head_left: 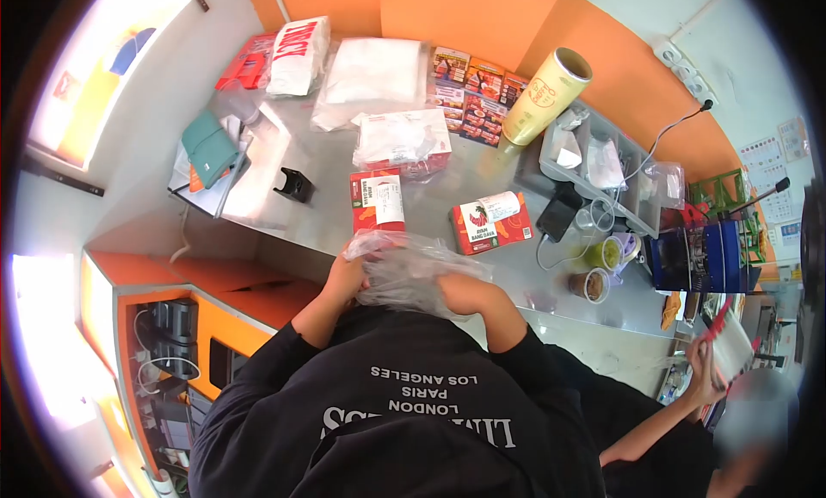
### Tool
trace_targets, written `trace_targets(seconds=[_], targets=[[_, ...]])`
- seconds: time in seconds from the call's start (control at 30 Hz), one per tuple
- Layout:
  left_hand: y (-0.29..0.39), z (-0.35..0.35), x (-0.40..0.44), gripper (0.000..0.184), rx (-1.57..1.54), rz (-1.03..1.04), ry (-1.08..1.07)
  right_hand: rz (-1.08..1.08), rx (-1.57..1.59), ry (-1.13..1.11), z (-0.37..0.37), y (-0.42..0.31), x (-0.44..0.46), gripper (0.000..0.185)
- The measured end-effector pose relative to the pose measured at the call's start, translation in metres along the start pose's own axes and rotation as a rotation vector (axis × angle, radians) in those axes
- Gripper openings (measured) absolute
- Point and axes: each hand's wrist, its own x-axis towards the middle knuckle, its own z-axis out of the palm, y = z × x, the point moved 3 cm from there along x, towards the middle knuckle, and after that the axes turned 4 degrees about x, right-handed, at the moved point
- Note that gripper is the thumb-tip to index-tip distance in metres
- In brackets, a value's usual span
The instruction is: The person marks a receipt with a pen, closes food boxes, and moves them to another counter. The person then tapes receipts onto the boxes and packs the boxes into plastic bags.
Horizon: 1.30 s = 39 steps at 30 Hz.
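A clear plastic bag [400, 266] is spread between my hands at the table's near edge. My left hand [347, 272] grips the bag's left side, its fingers partly covered by the film. The right side of the bag lies over my right hand [460, 293], whose fingers are hidden in the plastic. Just beyond the bag stands a red box with a paper label [377, 201], its near end touching the film. A second red box [492, 222] sits to the right, with a white receipt on top.
Plastic-wrapped white packs [375, 72], a yellow roll [547, 98], a grey divided tray [594, 158], a phone [560, 212] and two cups [590, 284] stand on the metal table [323, 149]. At the right, another person [658, 425] holds a red and white item.
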Motion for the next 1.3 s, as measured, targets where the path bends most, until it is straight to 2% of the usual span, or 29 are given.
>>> trace_targets(seconds=[0.07, 0.13, 0.2, 0.33, 0.4, 0.43, 0.5, 0.57, 0.63, 0.67, 0.73, 0.77, 0.8, 0.87, 0.9, 0.97, 1.0, 1.07, 1.1, 1.13, 1.2, 1.23, 1.27, 1.3], targets=[[-0.004, 0.001, 0.004, 0.039, 0.035, 0.008, -0.012, 0.052, 0.006, 0.019, 0.006, 0.011, -0.002, 0.037], [-0.006, 0.002, 0.008, 0.035, -0.057, 0.024, 0.022, 0.1, 0.009, 0.037, 0.013, 0.025, -0.003, 0.037], [-0.012, 0.004, 0.011, 0.035, -0.088, 0.022, 0.048, 0.173, -0.028, 0.187, 0.01, 0.035, -0.007, 0.039], [-0.021, 0.012, 0.012, 0.036, -0.169, 0.006, 0.087, 0.199, -0.168, 0.013, 0.007, 0.042, -0.016, 0.037], [-0.028, 0.011, 0.016, 0.039, -0.167, 0.003, 0.055, -0.258, -0.054, 0.112, -0.001, 0.033, -0.032, 0.033], [-0.032, 0.01, 0.018, 0.043, -0.16, -0.002, 0.023, -0.257, -0.057, 0.109, -0.01, 0.037, -0.038, 0.033], [-0.032, 0.007, 0.016, 0.044, -0.117, -0.023, 0.041, -0.399, 0.209, 0.144, -0.047, 0.031, -0.051, 0.031], [-0.037, 0.004, 0.017, 0.044, -0.069, -0.043, 0.058, -0.244, 0.455, 0.307, -0.082, 0.054, -0.051, 0.039], [-0.051, 0.002, 0.023, 0.044, -0.176, -0.046, 0.061, 0.014, 0.344, 0.589, -0.109, 0.089, -0.038, 0.055], [-0.049, 0.002, 0.021, 0.044, -0.176, -0.046, 0.061, 0.014, 0.343, 0.589, -0.103, 0.102, -0.027, 0.055], [-0.039, 0.002, 0.015, 0.045, -0.127, -0.033, 0.052, 0.06, -0.119, 0.968, -0.098, 0.128, -0.007, 0.073], [-0.038, 0.002, 0.014, 0.045, -0.13, -0.032, 0.052, 0.101, -0.006, 1.031, -0.094, 0.139, 0.007, 0.077], [-0.038, 0.002, 0.013, 0.044, -0.148, -0.039, 0.059, 0.1, -0.01, 1.03, -0.096, 0.148, 0.016, 0.077], [-0.043, 0.002, 0.013, 0.044, -0.173, -0.05, 0.067, 0.203, 0.237, 1.05, -0.098, 0.166, 0.026, 0.069], [-0.047, 0.001, 0.014, 0.044, -0.159, -0.042, 0.075, 0.204, 0.234, 1.047, -0.099, 0.17, 0.023, 0.069], [-0.049, -0.001, 0.014, 0.044, -0.149, -0.032, 0.083, 0.194, 0.583, 0.733, -0.098, 0.18, 0.022, 0.056], [-0.048, -0.001, 0.012, 0.044, -0.138, -0.049, 0.088, 0.191, 0.574, 0.734, -0.099, 0.181, 0.02, 0.056], [-0.045, -0.002, 0.011, 0.044, -0.133, -0.049, 0.095, 0.184, 0.287, 0.786, -0.099, 0.179, 0.016, 0.042], [-0.045, -0.003, 0.011, 0.043, -0.115, -0.052, 0.084, 0.098, 0.158, 0.95, -0.105, 0.177, 0.019, 0.046], [-0.044, -0.002, 0.01, 0.043, -0.096, -0.053, 0.073, 0.087, 0.146, 0.962, -0.112, 0.178, 0.025, 0.046], [-0.037, 0.003, 0.005, 0.039, -0.096, -0.016, 0.139, 0.1, -0.324, 1.194, -0.132, 0.162, 0.034, 0.048], [-0.037, 0.004, 0.005, 0.039, -0.092, -0.018, 0.149, 0.218, -0.257, 1.035, -0.143, 0.162, 0.047, 0.053], [-0.036, 0.004, 0.006, 0.039, -0.09, -0.017, 0.158, 0.206, -0.27, 1.056, -0.15, 0.16, 0.058, 0.053], [-0.037, 0.003, 0.007, 0.039, -0.096, -0.018, 0.136, 0.257, -0.31, 0.933, -0.152, 0.16, 0.072, 0.048]])
